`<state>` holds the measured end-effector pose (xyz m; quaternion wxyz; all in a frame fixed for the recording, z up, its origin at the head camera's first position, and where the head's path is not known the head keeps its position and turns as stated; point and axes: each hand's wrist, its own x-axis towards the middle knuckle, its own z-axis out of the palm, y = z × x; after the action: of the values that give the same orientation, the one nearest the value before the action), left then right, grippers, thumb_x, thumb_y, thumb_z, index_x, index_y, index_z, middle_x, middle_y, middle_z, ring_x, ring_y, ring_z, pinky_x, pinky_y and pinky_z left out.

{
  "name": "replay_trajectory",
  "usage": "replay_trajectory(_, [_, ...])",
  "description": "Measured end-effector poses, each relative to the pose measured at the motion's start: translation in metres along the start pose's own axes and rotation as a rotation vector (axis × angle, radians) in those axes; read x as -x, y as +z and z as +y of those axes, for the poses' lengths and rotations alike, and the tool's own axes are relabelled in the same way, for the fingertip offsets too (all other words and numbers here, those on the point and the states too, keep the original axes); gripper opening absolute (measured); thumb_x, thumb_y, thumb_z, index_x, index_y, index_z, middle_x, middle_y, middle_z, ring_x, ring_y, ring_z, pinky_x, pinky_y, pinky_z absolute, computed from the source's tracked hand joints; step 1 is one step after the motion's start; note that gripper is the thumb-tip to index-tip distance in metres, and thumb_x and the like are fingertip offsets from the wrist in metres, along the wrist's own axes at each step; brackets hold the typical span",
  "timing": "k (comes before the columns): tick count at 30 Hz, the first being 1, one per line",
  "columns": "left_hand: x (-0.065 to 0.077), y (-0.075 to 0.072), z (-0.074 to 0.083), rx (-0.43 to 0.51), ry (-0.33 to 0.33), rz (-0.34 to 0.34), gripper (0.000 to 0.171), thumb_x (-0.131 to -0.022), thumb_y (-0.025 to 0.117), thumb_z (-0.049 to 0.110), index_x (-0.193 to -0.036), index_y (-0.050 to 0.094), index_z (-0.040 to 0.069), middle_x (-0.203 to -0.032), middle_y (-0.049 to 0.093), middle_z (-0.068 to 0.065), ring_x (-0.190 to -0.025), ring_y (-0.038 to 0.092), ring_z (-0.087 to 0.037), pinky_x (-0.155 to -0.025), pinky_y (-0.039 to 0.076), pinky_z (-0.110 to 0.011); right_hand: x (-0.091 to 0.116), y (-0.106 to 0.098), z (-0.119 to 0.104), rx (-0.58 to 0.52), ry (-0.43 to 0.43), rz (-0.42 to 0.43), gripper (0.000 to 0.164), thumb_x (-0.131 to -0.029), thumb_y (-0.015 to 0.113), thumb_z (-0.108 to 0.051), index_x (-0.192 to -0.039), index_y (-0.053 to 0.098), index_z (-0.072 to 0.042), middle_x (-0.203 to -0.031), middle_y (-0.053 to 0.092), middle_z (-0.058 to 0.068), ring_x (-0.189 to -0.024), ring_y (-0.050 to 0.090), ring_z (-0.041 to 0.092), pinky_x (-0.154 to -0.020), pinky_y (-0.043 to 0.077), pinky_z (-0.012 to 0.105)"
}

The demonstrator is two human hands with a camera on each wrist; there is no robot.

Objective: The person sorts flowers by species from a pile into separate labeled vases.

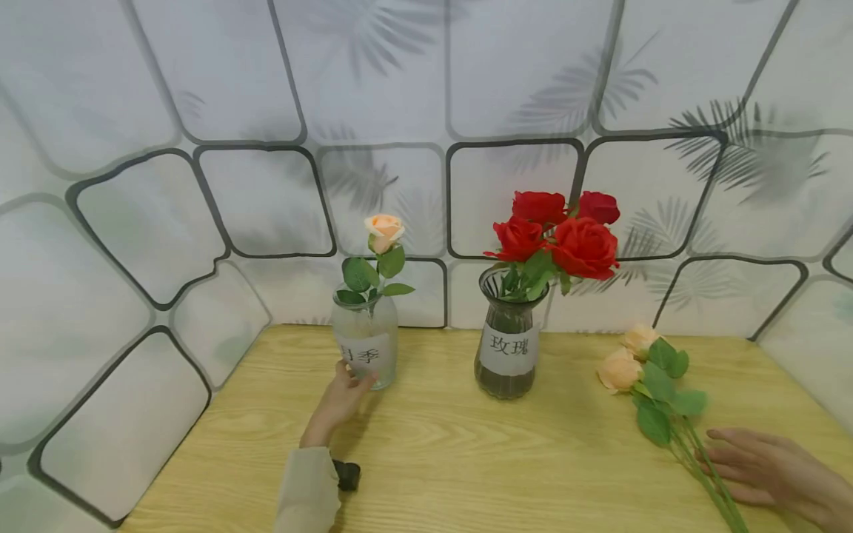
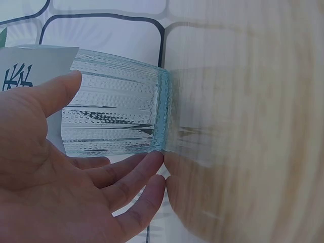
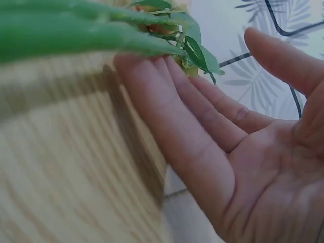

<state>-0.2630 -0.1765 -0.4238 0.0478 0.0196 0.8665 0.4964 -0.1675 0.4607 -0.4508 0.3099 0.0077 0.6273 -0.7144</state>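
A clear textured glass vase (image 1: 365, 318) with a paper label holds one peach rose (image 1: 384, 233) with green leaves. My left hand (image 1: 343, 400) grips its lower left side loosely, the thumb over the label (image 2: 38, 76) and the fingers (image 2: 134, 179) along the side near the base. At the right, peach roses (image 1: 620, 369) with long green stems (image 1: 713, 474) lie on the table. My right hand (image 1: 766, 466) is beside those stems with its fingers extended; in the right wrist view the fingertips reach right under the stems (image 3: 91, 30), thumb held apart.
A dark glass vase (image 1: 506, 377) with a paper label and several red roses (image 1: 566, 237) stands between the two hands. Behind the wooden table (image 1: 453, 459) hangs a patterned backdrop (image 1: 513, 96). A dark object (image 1: 346, 475) sits at my left sleeve.
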Motion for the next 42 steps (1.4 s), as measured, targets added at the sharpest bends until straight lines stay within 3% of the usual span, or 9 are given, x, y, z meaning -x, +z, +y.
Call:
replay_trajectory(3, [-0.001, -0.002, -0.001, -0.009, 0.004, 0.005, 0.078, -0.107, 0.053, 0.030, -0.153, 0.007, -0.013, -0.150, 0.031, -0.043, -0.135, 0.041, -0.055, -0.105, 0.040, -0.064, -0.001, -0.002, 0.004, -0.146, -0.061, -0.185, 0.048, -0.114, 0.025, -0.014, -0.121, 0.070, -0.029, -0.125, 0.067, -0.004, -0.113, 0.066, 0.018, -0.100, 0.052, 0.044])
replay_trajectory(4, [-0.001, -0.002, -0.001, -0.012, 0.005, 0.004, 0.078, -0.107, 0.052, 0.030, -0.153, 0.007, -0.013, -0.150, 0.031, -0.043, -0.135, 0.041, -0.055, -0.105, 0.040, -0.064, -0.002, -0.002, 0.005, -0.173, -0.075, -0.220, 0.050, -0.114, 0.024, -0.011, -0.122, 0.069, -0.030, -0.127, 0.066, -0.004, -0.116, 0.065, 0.018, -0.101, 0.051, 0.043])
replay_trajectory(11, [-0.003, 0.000, -0.001, 0.000, 0.004, -0.005, 0.078, -0.107, 0.052, 0.029, -0.153, 0.005, -0.014, -0.151, 0.028, -0.044, -0.135, 0.039, -0.055, -0.105, 0.040, -0.064, -0.003, 0.008, 0.006, -0.159, -0.084, -0.180, 0.048, -0.111, 0.031, -0.005, -0.122, 0.069, -0.032, -0.126, 0.067, -0.003, -0.116, 0.065, 0.020, -0.101, 0.051, 0.039])
replay_trajectory(15, [-0.003, -0.001, -0.002, 0.003, 0.000, -0.008, 0.078, -0.108, 0.052, 0.028, -0.153, 0.005, -0.014, -0.151, 0.028, -0.044, -0.136, 0.039, -0.055, -0.105, 0.040, -0.064, -0.006, 0.013, 0.004, -0.150, -0.098, -0.214, 0.053, -0.111, 0.029, -0.001, -0.125, 0.069, -0.034, -0.127, 0.066, -0.003, -0.116, 0.064, 0.020, -0.100, 0.052, 0.040])
replay_trajectory(22, [-0.003, -0.003, -0.002, 0.003, 0.005, -0.007, 0.077, -0.108, 0.052, 0.029, -0.152, 0.006, -0.015, -0.150, 0.028, -0.044, -0.135, 0.039, -0.055, -0.105, 0.040, -0.064, -0.012, 0.017, 0.002, -0.157, -0.210, -0.249, 0.060, -0.108, 0.029, 0.007, -0.129, 0.070, -0.031, -0.126, 0.069, -0.001, -0.116, 0.066, 0.019, -0.097, 0.054, 0.038])
replay_trajectory(31, [-0.003, 0.000, -0.002, 0.013, 0.010, -0.001, 0.073, -0.108, 0.052, 0.028, -0.152, 0.011, -0.014, -0.147, 0.034, -0.043, -0.134, 0.041, -0.054, -0.104, 0.042, -0.063, -0.010, 0.022, -0.003, -0.145, -0.347, -0.078, 0.060, -0.106, 0.034, 0.009, -0.121, 0.072, -0.034, -0.118, 0.072, -0.006, -0.107, 0.069, 0.014, -0.088, 0.058, 0.032])
replay_trajectory(38, [-0.002, 0.000, -0.001, 0.008, 0.013, 0.004, 0.075, -0.108, 0.052, 0.028, -0.152, 0.009, -0.014, -0.149, 0.033, -0.043, -0.134, 0.041, -0.054, -0.105, 0.041, -0.063, -0.005, 0.040, -0.012, -0.214, -0.330, 0.340, 0.052, -0.104, 0.047, 0.007, -0.099, 0.075, -0.037, -0.099, 0.072, -0.003, -0.090, 0.072, 0.016, -0.077, 0.061, 0.034])
replay_trajectory(40, [-0.002, 0.000, -0.001, 0.009, 0.012, 0.004, 0.075, -0.108, 0.052, 0.027, -0.153, 0.009, -0.014, -0.149, 0.033, -0.043, -0.135, 0.041, -0.054, -0.105, 0.041, -0.063, -0.005, 0.044, -0.014, -0.247, -0.341, 0.382, 0.052, -0.104, 0.048, 0.007, -0.097, 0.075, -0.037, -0.097, 0.070, -0.003, -0.088, 0.072, 0.016, -0.077, 0.061, 0.035])
replay_trajectory(42, [-0.002, 0.000, -0.001, 0.012, 0.009, 0.002, 0.075, -0.108, 0.052, 0.027, -0.153, 0.009, -0.014, -0.149, 0.033, -0.043, -0.135, 0.041, -0.054, -0.105, 0.040, -0.063, -0.005, 0.045, -0.013, -0.284, -0.375, 0.362, 0.051, -0.104, 0.046, 0.008, -0.099, 0.075, -0.034, -0.098, 0.070, -0.003, -0.089, 0.072, 0.017, -0.077, 0.061, 0.036])
